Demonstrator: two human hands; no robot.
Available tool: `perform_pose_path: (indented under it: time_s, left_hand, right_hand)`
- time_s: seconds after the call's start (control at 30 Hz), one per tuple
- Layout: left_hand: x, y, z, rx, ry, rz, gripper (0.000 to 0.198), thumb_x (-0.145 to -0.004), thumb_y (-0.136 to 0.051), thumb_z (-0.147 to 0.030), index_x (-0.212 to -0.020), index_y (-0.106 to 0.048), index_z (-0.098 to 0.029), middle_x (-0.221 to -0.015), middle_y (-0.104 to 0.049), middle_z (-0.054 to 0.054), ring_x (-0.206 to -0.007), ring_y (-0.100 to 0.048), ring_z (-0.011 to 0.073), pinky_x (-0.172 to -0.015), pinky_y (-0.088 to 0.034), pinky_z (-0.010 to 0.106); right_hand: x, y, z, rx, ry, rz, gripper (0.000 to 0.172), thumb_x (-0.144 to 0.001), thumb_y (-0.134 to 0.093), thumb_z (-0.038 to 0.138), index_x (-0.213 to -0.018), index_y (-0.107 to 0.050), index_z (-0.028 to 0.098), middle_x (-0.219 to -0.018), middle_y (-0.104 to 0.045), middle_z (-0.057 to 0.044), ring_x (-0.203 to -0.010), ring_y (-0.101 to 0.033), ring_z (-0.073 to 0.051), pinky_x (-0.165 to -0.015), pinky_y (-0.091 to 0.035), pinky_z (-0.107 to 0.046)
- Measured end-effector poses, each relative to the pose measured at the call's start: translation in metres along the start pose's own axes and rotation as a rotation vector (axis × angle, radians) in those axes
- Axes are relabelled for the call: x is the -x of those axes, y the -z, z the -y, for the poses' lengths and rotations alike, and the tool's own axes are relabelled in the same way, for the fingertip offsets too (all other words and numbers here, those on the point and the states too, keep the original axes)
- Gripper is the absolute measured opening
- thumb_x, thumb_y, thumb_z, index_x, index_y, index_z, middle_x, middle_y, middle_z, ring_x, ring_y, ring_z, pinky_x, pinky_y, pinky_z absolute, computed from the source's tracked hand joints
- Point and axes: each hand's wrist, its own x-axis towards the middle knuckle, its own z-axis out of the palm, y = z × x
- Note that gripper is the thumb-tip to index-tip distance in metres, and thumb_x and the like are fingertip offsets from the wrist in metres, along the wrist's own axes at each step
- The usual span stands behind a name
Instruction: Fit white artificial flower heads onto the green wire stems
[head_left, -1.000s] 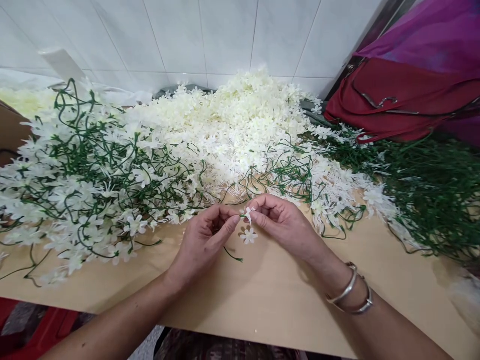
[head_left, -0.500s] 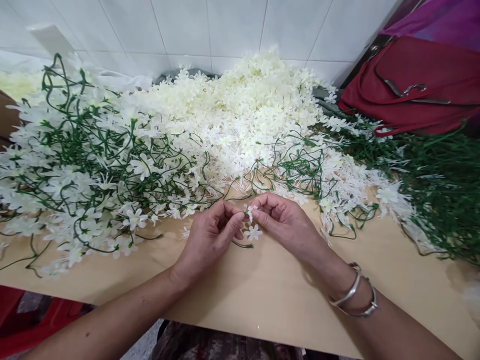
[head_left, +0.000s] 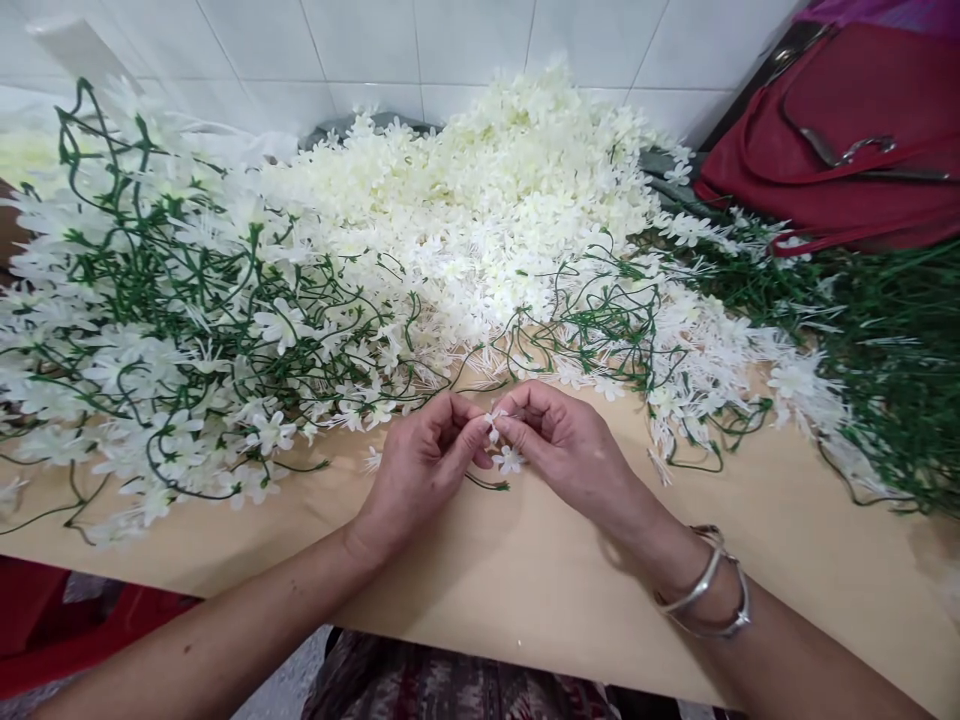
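Above the near part of the table, my left hand (head_left: 424, 465) and my right hand (head_left: 566, 450) meet fingertip to fingertip. A small white artificial flower (head_left: 494, 424) is pinched between them. My left thumb and forefinger grip a green plastic stem at the flower's base, mostly hidden by the fingers. The right thumb and forefinger close on the flower's petals. Just below the fingertips shows a second white flower (head_left: 508, 460), and a green stem end (head_left: 489, 484) sticks out beside it. A silver bangle circles my right wrist.
A tangle of green-stemmed white flowers (head_left: 187, 330) lies at left. Loose white blossoms (head_left: 510, 190) are heaped against the tiled wall (head_left: 472, 45). Green stems (head_left: 892, 350) pile up at right beneath a red handbag (head_left: 840, 140). A red plastic stool (head_left: 82, 625) stands below the table edge.
My fingertips have come closer together, and the white flower now sits right between them against the stem. The view has shifted slightly.
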Motion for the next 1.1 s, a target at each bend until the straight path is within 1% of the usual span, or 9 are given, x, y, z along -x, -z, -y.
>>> perform_pose_path:
  time_s: [0.2, 0.33, 0.47, 0.6, 0.83, 1.1]
  left_hand:
    - [-0.001, -0.002, -0.003, 0.040, -0.024, -0.022, 0.024, -0.102, -0.061, -0.040, -0.093, -0.063, -0.018, -0.076, -0.073, 0.002, -0.070, -0.071, 0.0142, -0.070, -0.055, 0.025]
    - [0.000, -0.002, -0.005, 0.086, -0.032, -0.016, 0.023, -0.102, -0.062, -0.039, -0.093, -0.064, -0.018, -0.080, -0.074, 0.002, -0.074, -0.073, 0.0142, -0.071, -0.056, 0.025]
    - [0.000, -0.002, -0.006, 0.126, -0.011, -0.012, 0.025, -0.100, -0.064, -0.041, -0.092, -0.064, -0.017, -0.083, -0.075, 0.003, -0.074, -0.074, 0.0149, -0.071, -0.058, 0.025]
    - [-0.001, -0.002, -0.006, 0.106, 0.005, 0.005, 0.025, -0.100, -0.063, -0.040, -0.091, -0.065, -0.017, -0.081, -0.076, 0.004, -0.072, -0.074, 0.0146, -0.069, -0.058, 0.025]
    - [-0.001, 0.000, -0.005, 0.116, -0.022, 0.034, 0.018, -0.101, -0.062, -0.034, -0.093, -0.065, -0.018, -0.080, -0.075, 0.002, -0.073, -0.074, 0.0143, -0.069, -0.058, 0.025]
    - [0.000, 0.001, -0.004, 0.077, -0.026, 0.033, 0.014, -0.100, -0.063, -0.028, -0.091, -0.067, -0.019, -0.077, -0.074, 0.001, -0.071, -0.073, 0.0122, -0.068, -0.057, 0.022]
  right_hand:
    - [-0.001, 0.001, 0.000, -0.076, 0.015, -0.032, 0.025, -0.092, -0.073, 0.043, -0.092, -0.064, 0.020, -0.074, -0.064, 0.001, -0.065, -0.052, -0.013, -0.059, -0.041, -0.027]
    - [-0.003, 0.003, 0.001, -0.091, 0.036, -0.020, 0.024, -0.088, -0.077, 0.041, -0.095, -0.068, 0.020, -0.073, -0.063, 0.002, -0.063, -0.050, -0.011, -0.058, -0.040, -0.027]
    - [-0.003, 0.005, -0.002, -0.078, 0.027, -0.041, 0.026, -0.086, -0.080, 0.044, -0.091, -0.069, 0.020, -0.074, -0.065, 0.001, -0.064, -0.053, -0.013, -0.058, -0.041, -0.028]
    - [-0.003, 0.007, -0.004, -0.085, 0.034, -0.050, 0.029, -0.083, -0.083, 0.046, -0.087, -0.069, 0.020, -0.075, -0.066, 0.000, -0.069, -0.057, -0.015, -0.063, -0.045, -0.030]
    - [-0.004, 0.008, 0.000, -0.094, 0.011, -0.013, 0.031, -0.082, -0.083, 0.049, -0.084, -0.069, 0.022, -0.078, -0.065, -0.001, -0.071, -0.057, -0.016, -0.064, -0.046, -0.031]
    - [-0.007, 0.017, 0.006, 0.002, -0.006, 0.078, 0.025, -0.087, -0.078, 0.046, -0.083, -0.069, 0.022, -0.081, -0.067, -0.003, -0.077, -0.059, -0.018, -0.066, -0.048, -0.031]
